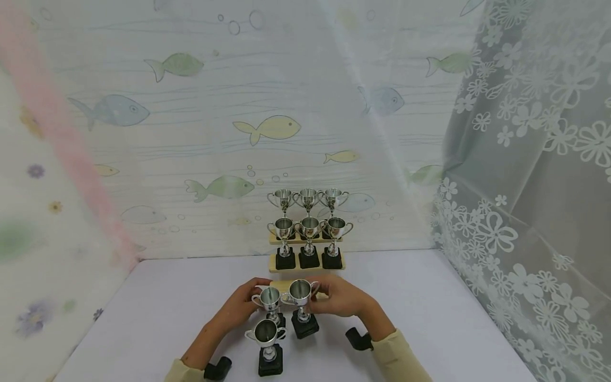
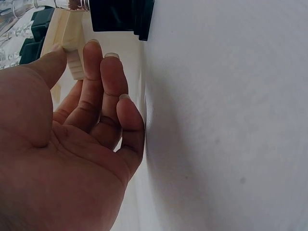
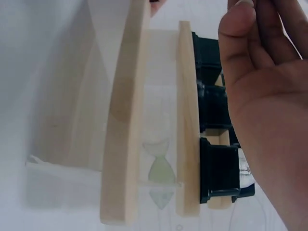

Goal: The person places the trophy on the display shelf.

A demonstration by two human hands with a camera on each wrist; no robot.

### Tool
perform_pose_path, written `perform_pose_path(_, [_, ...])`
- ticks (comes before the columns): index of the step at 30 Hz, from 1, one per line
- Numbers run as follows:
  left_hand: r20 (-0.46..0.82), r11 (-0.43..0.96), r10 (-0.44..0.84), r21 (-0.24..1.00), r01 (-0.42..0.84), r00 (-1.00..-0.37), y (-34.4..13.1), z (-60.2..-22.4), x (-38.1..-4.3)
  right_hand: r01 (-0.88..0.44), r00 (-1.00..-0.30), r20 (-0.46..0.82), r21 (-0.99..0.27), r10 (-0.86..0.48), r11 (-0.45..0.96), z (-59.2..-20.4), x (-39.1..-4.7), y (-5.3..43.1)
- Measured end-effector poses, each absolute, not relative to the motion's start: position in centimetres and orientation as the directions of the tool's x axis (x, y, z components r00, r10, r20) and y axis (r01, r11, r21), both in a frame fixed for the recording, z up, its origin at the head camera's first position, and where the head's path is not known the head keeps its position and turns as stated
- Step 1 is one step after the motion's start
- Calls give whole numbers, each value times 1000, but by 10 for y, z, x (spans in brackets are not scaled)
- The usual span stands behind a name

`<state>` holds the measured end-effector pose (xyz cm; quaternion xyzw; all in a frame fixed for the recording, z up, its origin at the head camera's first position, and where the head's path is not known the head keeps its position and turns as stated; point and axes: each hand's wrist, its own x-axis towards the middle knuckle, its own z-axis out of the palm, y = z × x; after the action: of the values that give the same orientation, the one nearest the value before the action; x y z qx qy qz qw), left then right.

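My left hand [image 1: 243, 305] grips the left end of a pale wooden board [image 2: 67, 31], thumb on one face and fingers around the end. My right hand [image 1: 339, 294] holds a silver two-handled trophy cup [image 1: 300, 292] with a black base, just in front of the board; the trophy leans slightly. Its fingertips run out of the top of the right wrist view. Another small trophy [image 1: 271, 300] stands beside my left fingers, and a third trophy [image 1: 265, 334] is nearer to me.
Behind the board, several more trophies stand in two rows on wooden boards: the front row [image 1: 309, 258] lower, the back row [image 1: 307, 199] higher. A white table [image 1: 157, 318] lies under everything. A fish-print curtain hangs behind and a lace curtain [image 1: 539, 239] at the right.
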<state>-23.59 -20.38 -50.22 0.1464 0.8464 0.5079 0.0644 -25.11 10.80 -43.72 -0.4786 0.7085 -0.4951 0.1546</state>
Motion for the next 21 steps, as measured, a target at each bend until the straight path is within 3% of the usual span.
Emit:
perform_pose_path(9, [34,407,305,899,163,-952,-204,-502,-235,-580,-605,384,-813,-697,56,-430,-254,109])
perform_pose_path(21, [23,412,308,898,156,-951,-203,-499,-236,-573,-723,426,-809,-544,128,-427,-258,96])
